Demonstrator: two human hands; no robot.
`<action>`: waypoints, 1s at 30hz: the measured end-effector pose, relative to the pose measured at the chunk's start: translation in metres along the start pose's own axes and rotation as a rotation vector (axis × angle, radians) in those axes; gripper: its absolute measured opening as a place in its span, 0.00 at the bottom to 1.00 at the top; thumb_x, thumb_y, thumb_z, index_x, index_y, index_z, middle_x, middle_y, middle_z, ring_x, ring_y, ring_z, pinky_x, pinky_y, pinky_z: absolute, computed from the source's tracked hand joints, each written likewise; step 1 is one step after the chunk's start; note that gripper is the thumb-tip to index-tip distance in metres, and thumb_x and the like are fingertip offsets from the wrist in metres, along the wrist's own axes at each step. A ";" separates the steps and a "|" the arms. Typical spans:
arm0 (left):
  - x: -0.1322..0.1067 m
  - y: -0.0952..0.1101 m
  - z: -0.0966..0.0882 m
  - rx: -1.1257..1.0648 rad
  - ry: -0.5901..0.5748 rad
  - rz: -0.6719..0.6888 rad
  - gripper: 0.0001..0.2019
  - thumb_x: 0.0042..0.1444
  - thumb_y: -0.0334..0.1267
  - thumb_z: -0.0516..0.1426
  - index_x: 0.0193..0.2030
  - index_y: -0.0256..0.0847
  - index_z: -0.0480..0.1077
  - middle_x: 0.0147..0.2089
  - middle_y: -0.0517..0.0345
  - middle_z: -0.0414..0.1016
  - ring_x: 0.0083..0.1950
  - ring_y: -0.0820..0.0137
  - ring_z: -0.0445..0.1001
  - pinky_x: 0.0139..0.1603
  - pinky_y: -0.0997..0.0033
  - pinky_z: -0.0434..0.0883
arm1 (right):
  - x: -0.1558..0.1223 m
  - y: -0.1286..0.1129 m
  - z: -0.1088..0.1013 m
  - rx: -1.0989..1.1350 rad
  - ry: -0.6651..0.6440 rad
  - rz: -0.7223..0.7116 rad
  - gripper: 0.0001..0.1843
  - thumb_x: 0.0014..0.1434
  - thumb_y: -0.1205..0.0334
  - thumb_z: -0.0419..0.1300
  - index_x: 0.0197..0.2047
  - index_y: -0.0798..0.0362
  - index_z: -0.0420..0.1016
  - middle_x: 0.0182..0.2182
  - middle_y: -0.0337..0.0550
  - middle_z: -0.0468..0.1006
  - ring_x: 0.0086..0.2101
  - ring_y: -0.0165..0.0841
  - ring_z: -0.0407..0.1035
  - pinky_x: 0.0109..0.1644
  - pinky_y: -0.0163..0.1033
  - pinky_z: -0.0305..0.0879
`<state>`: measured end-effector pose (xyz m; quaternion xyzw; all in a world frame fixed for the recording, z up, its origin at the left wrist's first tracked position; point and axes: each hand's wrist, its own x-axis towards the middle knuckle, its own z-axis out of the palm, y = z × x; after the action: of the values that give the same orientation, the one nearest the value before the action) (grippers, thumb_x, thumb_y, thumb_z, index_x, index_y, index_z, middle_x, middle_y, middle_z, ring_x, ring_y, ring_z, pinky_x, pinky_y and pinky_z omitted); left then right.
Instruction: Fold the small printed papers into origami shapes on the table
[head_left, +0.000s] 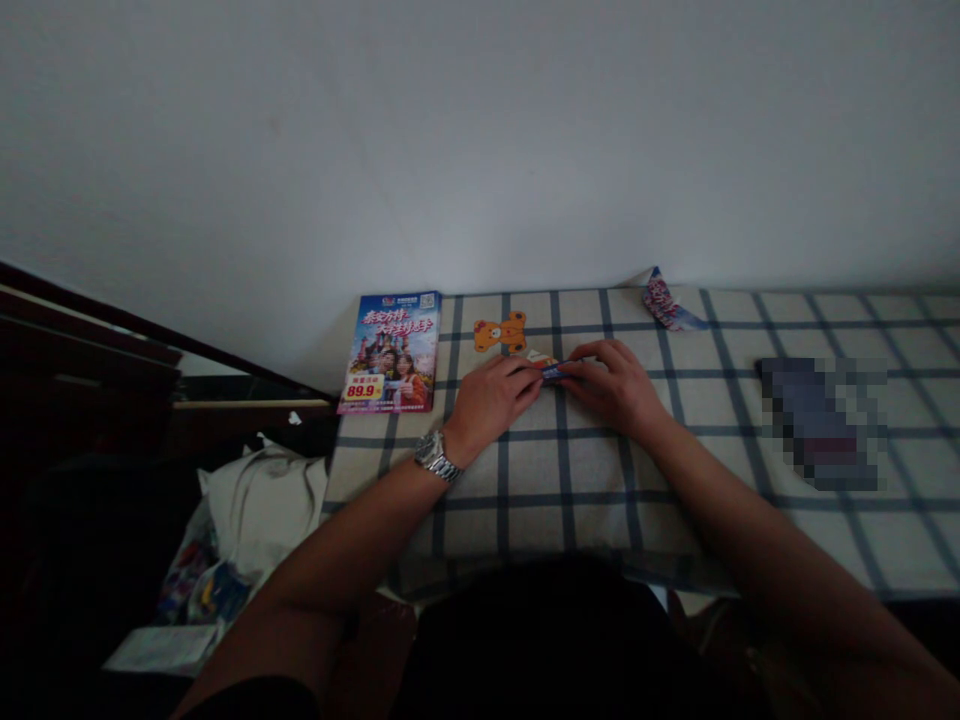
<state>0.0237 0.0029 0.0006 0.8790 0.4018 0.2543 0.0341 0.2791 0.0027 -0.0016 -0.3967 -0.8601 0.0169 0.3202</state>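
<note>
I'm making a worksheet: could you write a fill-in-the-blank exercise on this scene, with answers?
A small multicoloured printed paper spans the gap ____ the left hand and right hand.
A silver metal wristwatch is worn on the ____ wrist.
The large number printed on the rectangular blue leaflet is ____.
Of the two hands, the ____ one is farther from the flat orange cartoon bear.

Missing words: between; left; 89.9; right.

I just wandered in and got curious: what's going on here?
A person's left hand and right hand are holding a small printed paper piece between their fingertips, over a checked cloth. A flyer marked 89.9 lies to the left; a creased printed sheet sits by the wall, to the right.
</note>
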 end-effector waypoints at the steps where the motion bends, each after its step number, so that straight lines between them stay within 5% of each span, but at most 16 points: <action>1: 0.000 0.000 -0.001 0.001 0.010 -0.018 0.09 0.74 0.41 0.59 0.52 0.44 0.81 0.53 0.55 0.83 0.51 0.63 0.81 0.46 0.63 0.79 | -0.001 -0.001 -0.002 -0.011 0.002 0.003 0.12 0.71 0.59 0.64 0.55 0.43 0.83 0.50 0.50 0.80 0.48 0.46 0.73 0.54 0.54 0.74; 7: 0.002 0.004 -0.006 -0.017 0.062 -0.085 0.08 0.73 0.39 0.60 0.52 0.43 0.80 0.52 0.57 0.84 0.49 0.66 0.83 0.41 0.68 0.77 | -0.003 -0.008 -0.006 -0.061 -0.046 -0.036 0.16 0.72 0.61 0.63 0.61 0.41 0.81 0.44 0.48 0.80 0.45 0.43 0.73 0.51 0.51 0.74; 14: 0.004 0.007 -0.012 -0.066 0.083 -0.107 0.09 0.74 0.38 0.58 0.52 0.42 0.80 0.52 0.55 0.84 0.51 0.67 0.83 0.47 0.69 0.79 | -0.002 -0.011 0.000 -0.009 -0.147 -0.067 0.21 0.74 0.61 0.60 0.67 0.43 0.76 0.48 0.50 0.83 0.46 0.44 0.75 0.53 0.53 0.76; 25: 0.002 0.012 -0.011 -0.161 0.134 -0.102 0.08 0.73 0.36 0.59 0.53 0.42 0.79 0.53 0.55 0.83 0.52 0.67 0.83 0.53 0.68 0.81 | 0.004 -0.021 0.003 0.014 -0.147 -0.038 0.19 0.75 0.62 0.58 0.67 0.48 0.73 0.53 0.53 0.83 0.51 0.47 0.77 0.57 0.54 0.78; 30: 0.004 0.016 -0.013 -0.231 0.135 -0.110 0.06 0.72 0.34 0.60 0.51 0.42 0.79 0.51 0.55 0.83 0.51 0.68 0.82 0.54 0.67 0.80 | 0.002 -0.021 0.003 0.089 -0.141 -0.002 0.19 0.74 0.65 0.57 0.65 0.43 0.73 0.54 0.50 0.83 0.53 0.45 0.78 0.59 0.52 0.78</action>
<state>0.0309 -0.0067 0.0173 0.8268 0.4190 0.3550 0.1220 0.2622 -0.0094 0.0035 -0.3788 -0.8795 0.0829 0.2761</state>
